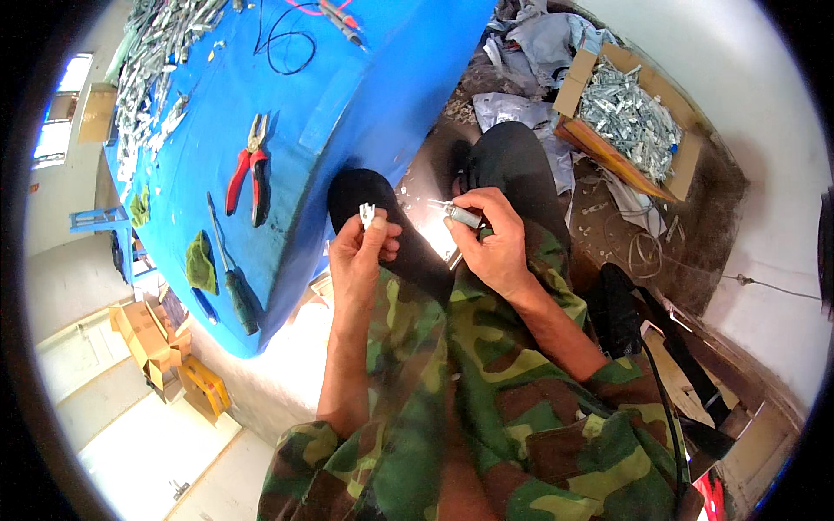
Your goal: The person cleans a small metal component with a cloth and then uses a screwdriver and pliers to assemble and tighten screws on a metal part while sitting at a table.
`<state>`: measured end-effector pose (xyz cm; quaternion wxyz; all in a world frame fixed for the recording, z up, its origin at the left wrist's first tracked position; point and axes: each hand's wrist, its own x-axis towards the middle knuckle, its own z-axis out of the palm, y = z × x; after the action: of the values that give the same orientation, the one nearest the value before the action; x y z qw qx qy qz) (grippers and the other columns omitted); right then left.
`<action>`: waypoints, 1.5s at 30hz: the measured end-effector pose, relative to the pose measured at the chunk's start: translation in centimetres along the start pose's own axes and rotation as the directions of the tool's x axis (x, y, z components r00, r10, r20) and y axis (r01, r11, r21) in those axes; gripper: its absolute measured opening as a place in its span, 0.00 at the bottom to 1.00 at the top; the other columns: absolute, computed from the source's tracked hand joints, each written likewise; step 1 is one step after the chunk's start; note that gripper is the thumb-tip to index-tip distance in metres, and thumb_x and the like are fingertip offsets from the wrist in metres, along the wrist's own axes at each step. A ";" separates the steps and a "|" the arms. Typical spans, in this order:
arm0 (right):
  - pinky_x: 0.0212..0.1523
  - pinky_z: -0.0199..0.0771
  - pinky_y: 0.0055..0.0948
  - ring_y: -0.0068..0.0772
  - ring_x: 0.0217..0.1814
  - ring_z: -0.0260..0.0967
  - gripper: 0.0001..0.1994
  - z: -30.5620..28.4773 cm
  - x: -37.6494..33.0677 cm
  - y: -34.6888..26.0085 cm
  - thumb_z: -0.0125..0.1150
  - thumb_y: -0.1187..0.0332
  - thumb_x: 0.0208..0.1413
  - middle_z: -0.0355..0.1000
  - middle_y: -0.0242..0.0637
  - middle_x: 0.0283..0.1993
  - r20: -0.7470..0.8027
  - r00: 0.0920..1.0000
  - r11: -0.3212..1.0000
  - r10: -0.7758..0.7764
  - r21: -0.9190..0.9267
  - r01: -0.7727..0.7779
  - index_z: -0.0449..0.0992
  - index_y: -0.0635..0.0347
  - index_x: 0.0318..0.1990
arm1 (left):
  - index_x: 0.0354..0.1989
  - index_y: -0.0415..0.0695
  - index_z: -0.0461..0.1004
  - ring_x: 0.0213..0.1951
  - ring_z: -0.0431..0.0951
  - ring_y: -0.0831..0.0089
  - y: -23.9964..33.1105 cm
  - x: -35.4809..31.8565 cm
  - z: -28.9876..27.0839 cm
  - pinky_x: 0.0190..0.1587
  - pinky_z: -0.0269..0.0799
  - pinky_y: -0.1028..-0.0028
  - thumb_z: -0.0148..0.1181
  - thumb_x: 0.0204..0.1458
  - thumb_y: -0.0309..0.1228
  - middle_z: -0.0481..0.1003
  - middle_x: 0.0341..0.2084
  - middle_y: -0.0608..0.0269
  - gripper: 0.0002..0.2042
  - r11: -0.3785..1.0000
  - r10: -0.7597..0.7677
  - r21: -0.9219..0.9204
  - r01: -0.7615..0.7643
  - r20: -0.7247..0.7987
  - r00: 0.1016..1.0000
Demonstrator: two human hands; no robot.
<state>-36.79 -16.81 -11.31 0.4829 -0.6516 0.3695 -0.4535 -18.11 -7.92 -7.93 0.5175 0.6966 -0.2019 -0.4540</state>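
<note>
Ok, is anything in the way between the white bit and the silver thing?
No, nothing visible. The left hand holds the white piece and the right hand the silver cylinder, with an open gap between them.

Blue table (195, 152), pliers (254, 152), screwdriver (237, 293), green cloth (201, 263)

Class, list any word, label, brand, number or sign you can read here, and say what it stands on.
None can be read.
Yellow box: any print is too blurred to read.
Silvery part in the right hand: no legible lettering.
White piece in the left hand: none legible.
</note>
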 end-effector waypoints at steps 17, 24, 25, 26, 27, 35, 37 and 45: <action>0.38 0.78 0.24 0.22 0.39 0.74 0.12 -2.2 0.3 0.7 0.65 0.76 0.60 0.76 0.37 0.43 -0.064 0.906 0.786 0.419 0.525 -0.326 0.73 0.66 0.49 | 0.48 0.41 0.76 0.30 0.76 0.80 -5.1 3.8 -0.6 0.32 0.74 0.77 0.63 0.63 0.35 0.81 0.35 0.63 0.11 0.965 -0.260 0.054 0.256 0.089 0.962; 0.35 0.75 0.22 0.18 0.36 0.73 0.14 -3.5 0.8 1.4 0.62 0.70 0.65 0.77 0.34 0.42 -0.030 0.882 0.660 0.470 0.676 -0.328 0.71 0.66 0.55 | 0.48 0.39 0.75 0.30 0.77 0.78 -3.8 5.4 1.4 0.32 0.75 0.76 0.61 0.63 0.30 0.80 0.34 0.62 0.10 0.969 -0.237 0.106 0.225 0.125 0.963; 0.35 0.75 0.21 0.18 0.36 0.72 0.14 -3.5 0.9 1.7 0.61 0.70 0.66 0.77 0.34 0.42 -0.023 0.881 0.639 0.473 0.698 -0.325 0.71 0.65 0.55 | 0.46 0.39 0.76 0.30 0.76 0.78 -3.3 5.8 2.2 0.32 0.75 0.76 0.60 0.63 0.30 0.80 0.33 0.62 0.09 0.966 -0.234 0.137 0.217 0.128 0.964; 0.34 0.74 0.21 0.17 0.35 0.72 0.14 -3.5 0.9 1.8 0.61 0.70 0.66 0.78 0.34 0.43 -0.015 0.879 0.617 0.476 0.719 -0.321 0.72 0.65 0.55 | 0.45 0.39 0.76 0.29 0.76 0.78 -3.1 6.8 2.4 0.32 0.74 0.76 0.60 0.63 0.29 0.80 0.32 0.63 0.08 0.970 -0.180 0.193 0.145 0.178 0.967; 0.33 0.72 0.19 0.18 0.33 0.72 0.13 -3.5 0.9 1.8 0.60 0.69 0.67 0.78 0.33 0.42 -0.016 0.862 0.600 0.507 0.725 -0.339 0.73 0.63 0.55 | 0.43 0.39 0.77 0.29 0.76 0.78 -3.2 8.2 2.5 0.32 0.74 0.76 0.60 0.62 0.29 0.79 0.31 0.64 0.07 0.968 -0.128 0.240 0.072 0.229 0.965; 0.31 0.72 0.22 0.19 0.31 0.71 0.13 -4.0 0.9 3.1 0.59 0.66 0.68 0.77 0.32 0.40 -0.049 0.759 0.461 0.650 0.818 -0.343 0.75 0.61 0.55 | 0.68 0.34 0.64 0.63 0.71 0.64 10.8 8.8 20.0 0.66 0.67 0.67 0.69 0.58 0.32 0.69 0.64 0.49 0.32 0.897 0.259 0.152 -0.416 0.581 0.772; 0.31 0.73 0.22 0.20 0.31 0.72 0.13 -4.3 0.9 3.5 0.59 0.66 0.68 0.77 0.32 0.39 -0.060 0.762 0.477 0.644 0.811 -0.339 0.75 0.61 0.55 | 0.69 0.35 0.63 0.65 0.70 0.63 10.8 8.9 21.5 0.66 0.67 0.67 0.69 0.58 0.31 0.68 0.65 0.50 0.32 0.828 0.355 0.160 -0.538 0.593 0.722; 0.35 0.75 0.26 0.25 0.36 0.73 0.15 -4.9 0.7 5.0 0.59 0.68 0.66 0.76 0.36 0.42 -0.021 0.769 0.448 0.639 0.823 -0.350 0.73 0.64 0.56 | 0.55 0.36 0.76 0.45 0.79 0.75 3.5 7.7 12.8 0.48 0.76 0.74 0.67 0.59 0.30 0.80 0.46 0.57 0.18 0.792 0.343 0.383 -0.476 0.366 0.865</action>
<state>-41.41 -20.23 -15.38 0.7586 -0.1491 0.3850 -0.5041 -24.30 -21.94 -8.72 0.3901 0.6672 -0.5216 -0.3614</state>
